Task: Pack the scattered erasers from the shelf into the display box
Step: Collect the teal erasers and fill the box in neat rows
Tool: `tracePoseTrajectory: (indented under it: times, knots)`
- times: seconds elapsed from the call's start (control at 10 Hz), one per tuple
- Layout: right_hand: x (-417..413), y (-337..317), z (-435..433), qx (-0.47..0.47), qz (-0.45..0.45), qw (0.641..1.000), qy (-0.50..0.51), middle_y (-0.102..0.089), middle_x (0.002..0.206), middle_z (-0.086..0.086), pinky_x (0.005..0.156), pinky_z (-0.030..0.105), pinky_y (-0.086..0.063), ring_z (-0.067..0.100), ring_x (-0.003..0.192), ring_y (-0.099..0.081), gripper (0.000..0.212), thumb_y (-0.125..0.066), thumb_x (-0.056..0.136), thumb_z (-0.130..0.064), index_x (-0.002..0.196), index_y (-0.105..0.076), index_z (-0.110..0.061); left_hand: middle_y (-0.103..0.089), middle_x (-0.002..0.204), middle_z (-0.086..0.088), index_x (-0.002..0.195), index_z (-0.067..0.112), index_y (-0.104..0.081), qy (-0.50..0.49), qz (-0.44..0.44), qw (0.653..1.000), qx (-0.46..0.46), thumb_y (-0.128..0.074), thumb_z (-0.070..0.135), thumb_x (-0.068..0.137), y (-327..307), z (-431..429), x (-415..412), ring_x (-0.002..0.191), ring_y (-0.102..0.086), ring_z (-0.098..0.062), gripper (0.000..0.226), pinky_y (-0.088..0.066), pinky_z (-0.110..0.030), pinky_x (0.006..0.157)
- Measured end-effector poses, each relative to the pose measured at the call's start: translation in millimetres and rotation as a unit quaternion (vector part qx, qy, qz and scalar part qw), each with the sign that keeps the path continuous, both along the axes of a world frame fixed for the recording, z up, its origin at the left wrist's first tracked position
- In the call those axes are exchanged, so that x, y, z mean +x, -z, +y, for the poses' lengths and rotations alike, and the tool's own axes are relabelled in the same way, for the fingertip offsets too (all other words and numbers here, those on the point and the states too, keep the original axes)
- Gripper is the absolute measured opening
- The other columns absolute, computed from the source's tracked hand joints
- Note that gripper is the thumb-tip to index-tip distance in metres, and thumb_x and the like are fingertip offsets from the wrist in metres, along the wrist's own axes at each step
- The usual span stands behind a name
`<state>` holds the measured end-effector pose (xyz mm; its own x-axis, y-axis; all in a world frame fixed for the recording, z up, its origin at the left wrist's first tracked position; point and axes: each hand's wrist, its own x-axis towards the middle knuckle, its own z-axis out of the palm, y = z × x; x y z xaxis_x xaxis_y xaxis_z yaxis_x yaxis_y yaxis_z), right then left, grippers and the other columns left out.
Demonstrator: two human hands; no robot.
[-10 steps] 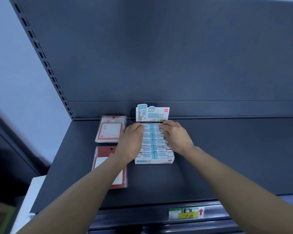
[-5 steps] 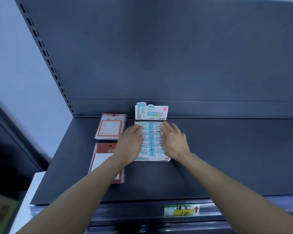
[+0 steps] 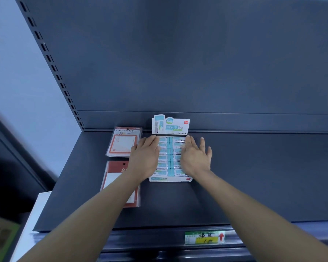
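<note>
A white and teal display box (image 3: 170,179) stands on the dark shelf, its printed header card upright at the back. Two rows of teal-sleeved erasers (image 3: 169,156) fill it. My left hand (image 3: 145,157) lies flat with straight fingers along the box's left side, over the left row. Along the right side lies my right hand (image 3: 194,157), flat with fingers spread, partly over the right row. Neither hand holds anything. No loose eraser shows on the shelf.
Two packets of red-bordered notepaper lie left of the box, one (image 3: 124,141) at the back and one (image 3: 119,184) nearer me, partly under my left forearm. A price label (image 3: 204,237) sits on the shelf's front rail (image 3: 159,241). The shelf's back wall rises right behind the box.
My fingers have gone from curled over the back erasers to flat and straight. Both hands have slid outward to the box's sides.
</note>
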<state>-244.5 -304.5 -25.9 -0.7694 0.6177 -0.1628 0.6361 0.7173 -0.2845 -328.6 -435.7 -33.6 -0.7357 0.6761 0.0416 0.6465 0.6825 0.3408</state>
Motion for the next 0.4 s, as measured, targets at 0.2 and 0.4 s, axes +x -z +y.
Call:
tracePoseTrajectory:
  times: [0.2, 0.4]
  knots:
    - [-0.5, -3.4, -4.2, 0.002, -0.006, 1.000, 0.004, -0.009, 0.161, -0.007, 0.121, 0.048, -0.003, 0.027, 0.149, 0.006, 0.053, -0.018, 0.102, -0.024, 0.152, -0.001, -0.015, -0.028, 0.149, 0.006, 0.143, 0.018, -0.025, -0.006, 0.044, 0.999, -0.010, -0.021, 0.026, 0.101, 3.5, 1.7, 0.7, 0.135, -0.027, -0.019, 0.043, -0.023, -0.038, 0.111]
    - [3.9, -8.7, 3.3, 0.056, 0.083, 0.995, 0.007, -0.055, 0.134, 0.005, 0.119, 0.044, -0.014, 0.027, 0.140, -0.031, 0.037, -0.027, 0.101, -0.023, 0.128, -0.048, -0.008, -0.037, 0.142, 0.003, 0.135, 0.016, -0.036, 0.007, 0.080, 0.997, 0.004, -0.026, 0.021, 0.100, -9.9, -1.4, -2.9, 0.129, -0.034, -0.019, 0.037, -0.027, -0.038, 0.107]
